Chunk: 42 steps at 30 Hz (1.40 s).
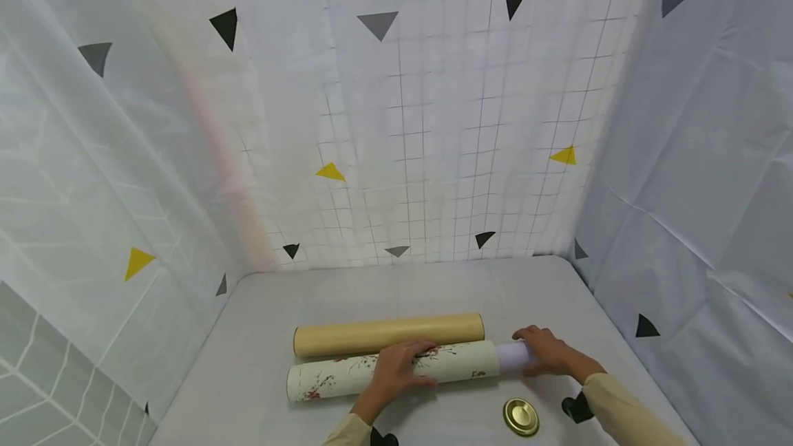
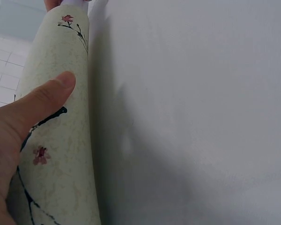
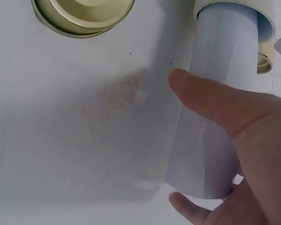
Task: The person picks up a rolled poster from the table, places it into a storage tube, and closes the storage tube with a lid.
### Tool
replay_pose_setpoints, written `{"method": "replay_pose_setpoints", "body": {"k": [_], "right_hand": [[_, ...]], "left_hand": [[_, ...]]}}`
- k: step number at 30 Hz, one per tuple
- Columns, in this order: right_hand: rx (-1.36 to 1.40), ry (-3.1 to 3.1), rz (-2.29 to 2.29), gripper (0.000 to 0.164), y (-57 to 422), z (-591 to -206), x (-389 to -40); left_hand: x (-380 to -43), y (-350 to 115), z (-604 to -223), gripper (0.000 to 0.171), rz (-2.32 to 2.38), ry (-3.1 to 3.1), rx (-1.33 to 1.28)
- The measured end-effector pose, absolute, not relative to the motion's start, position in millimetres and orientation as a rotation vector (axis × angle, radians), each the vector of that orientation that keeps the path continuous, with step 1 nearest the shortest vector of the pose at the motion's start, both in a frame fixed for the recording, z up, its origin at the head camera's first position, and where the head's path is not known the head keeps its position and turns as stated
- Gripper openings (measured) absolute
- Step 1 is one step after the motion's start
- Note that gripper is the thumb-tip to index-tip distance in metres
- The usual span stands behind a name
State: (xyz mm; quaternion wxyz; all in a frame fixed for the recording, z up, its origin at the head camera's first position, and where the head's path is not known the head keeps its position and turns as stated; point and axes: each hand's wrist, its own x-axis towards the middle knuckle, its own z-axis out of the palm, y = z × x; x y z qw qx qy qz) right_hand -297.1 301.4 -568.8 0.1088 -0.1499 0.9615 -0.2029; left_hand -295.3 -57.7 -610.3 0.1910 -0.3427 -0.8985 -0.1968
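A pale cardboard tube (image 1: 334,380) printed with red blossoms and dark branches lies across the table. My left hand (image 1: 394,372) grips it around its middle, and the thumb (image 2: 47,96) lies along its side in the left wrist view. Out of the tube's right end sticks a white paper roll (image 3: 210,140), partly inside it. My right hand (image 1: 548,354) holds the roll near its outer end, with the thumb across it and the other fingers partly hidden behind. Below the roll, a round gold lid (image 1: 521,417) lies flat on the table.
Just behind the floral tube lies a plain tan tube (image 1: 390,334), close alongside it. The white table (image 1: 248,336) is enclosed by white sheeting (image 1: 434,122) at the back and both sides, marked with black, grey and yellow triangles.
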Motion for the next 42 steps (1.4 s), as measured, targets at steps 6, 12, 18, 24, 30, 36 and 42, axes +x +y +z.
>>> {"method": "replay_pose_setpoints", "body": {"k": [6, 12, 18, 24, 30, 36, 42], "right_hand": [[-0.52, 2.809, -0.69, 0.048, 303, -573, -302], [-0.658, 2.774, -0.726, 0.049, 297, -570, -303], [-0.67, 2.745, -0.741, 0.051, 289, -569, -304], [-0.644, 2.733, -0.771, 0.052, 285, -570, -304], [-0.653, 2.67, -0.829, 0.053, 279, -571, -303], [-0.644, 2.578, -0.916, 0.055, 275, -571, -302], [-0.581, 2.502, -1.023, 0.06, 273, -571, -297]], "left_hand": [[-296, -58, -609, 0.074, -0.541, -2.532, -0.952], [-300, -58, -608, 0.075, -0.537, -2.58, -0.925], [-302, -58, -607, 0.075, -0.543, -2.586, -0.919], [-301, -57, -608, 0.073, -0.58, -2.541, -0.959], [-297, -57, -609, 0.072, -0.558, -2.553, -0.952], [-295, -57, -610, 0.073, -0.539, -2.594, -0.923], [-296, -57, -613, 0.073, -0.551, -2.573, -0.926]]}}
